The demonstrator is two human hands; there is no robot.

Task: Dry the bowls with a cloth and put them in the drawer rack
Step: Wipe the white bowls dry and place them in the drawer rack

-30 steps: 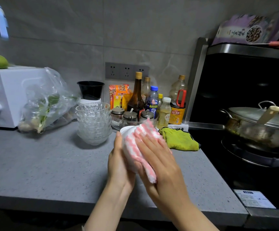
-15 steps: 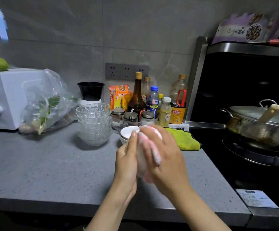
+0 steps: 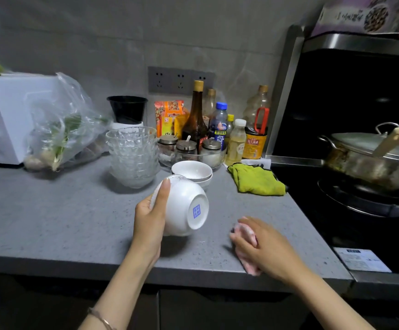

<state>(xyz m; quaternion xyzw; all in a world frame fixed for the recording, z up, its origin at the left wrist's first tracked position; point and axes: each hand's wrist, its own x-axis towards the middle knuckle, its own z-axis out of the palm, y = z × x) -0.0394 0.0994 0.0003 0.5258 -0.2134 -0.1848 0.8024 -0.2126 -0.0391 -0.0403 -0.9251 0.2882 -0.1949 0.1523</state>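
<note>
One white ceramic bowl (image 3: 184,206), base outward, is held above the grey counter (image 3: 50,210) near its front edge; the left hand (image 3: 149,217) grips its side. The right hand (image 3: 265,248) curls round one pink-and-white cloth (image 3: 246,234) near the front right corner. Two stacked white bowls (image 3: 191,171) stand behind. Beside them is one stack of clear glass bowls (image 3: 132,156), count unclear. One green cloth (image 3: 255,178) lies at the right edge.

The two hands have come apart. A moment ago the pink-and-white cloth (image 3: 245,234) was wrapped over the round white ceramic bowl (image 3: 184,206), and the right hand (image 3: 266,250) was rubbing it there. Now the bowl is bare. The left hand (image 3: 148,219) holds it alone, tipped on its side, with its foot ring and blue square mark turned toward the right hand. The right hand has dropped lower and off to the right. It holds the bunched cloth against the speckled grey countertop (image 3: 62,222), apart from the bowl.
</note>
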